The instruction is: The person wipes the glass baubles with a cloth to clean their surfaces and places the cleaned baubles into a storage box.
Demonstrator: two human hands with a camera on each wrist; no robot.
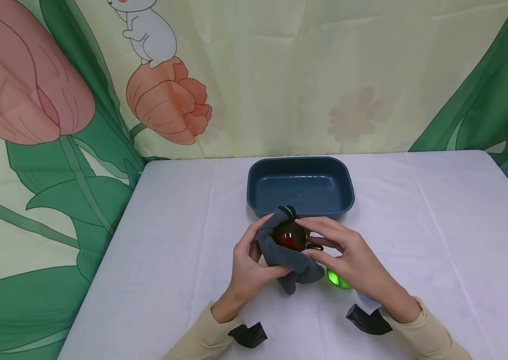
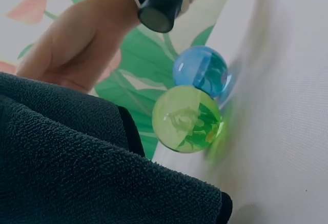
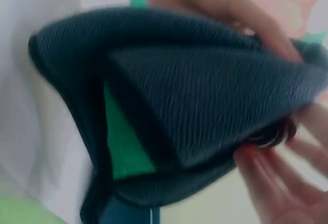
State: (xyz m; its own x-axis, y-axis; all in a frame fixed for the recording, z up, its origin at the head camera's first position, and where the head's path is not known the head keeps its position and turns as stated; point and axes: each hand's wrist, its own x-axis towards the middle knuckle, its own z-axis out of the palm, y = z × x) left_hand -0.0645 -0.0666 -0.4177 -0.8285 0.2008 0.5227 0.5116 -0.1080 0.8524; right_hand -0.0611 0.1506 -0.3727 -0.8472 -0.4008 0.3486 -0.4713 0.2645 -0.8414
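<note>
In the head view, my left hand (image 1: 250, 270) holds a dark grey-blue cloth (image 1: 276, 254), thumb in front and fingers behind. Nestled in the cloth's fold is a shiny dark red ball (image 1: 291, 237). My right hand (image 1: 348, 250) grips the ball's right side with thumb and fingers. The right wrist view has the cloth (image 3: 215, 101) folded across the ball, leaving only a sliver of it by the right fingertips (image 3: 251, 157). On the table below the right hand rests a clear green ball (image 2: 179, 121), beside a clear blue ball (image 2: 197, 70).
A dark blue rectangular tray (image 1: 301, 212) stands on the white-covered table (image 1: 172, 240), just beyond the hands. Behind the table hangs a flower-printed curtain (image 1: 272, 80). A black strap piece (image 1: 368, 320) sticks out near the right wrist, another (image 1: 248, 336) near the left.
</note>
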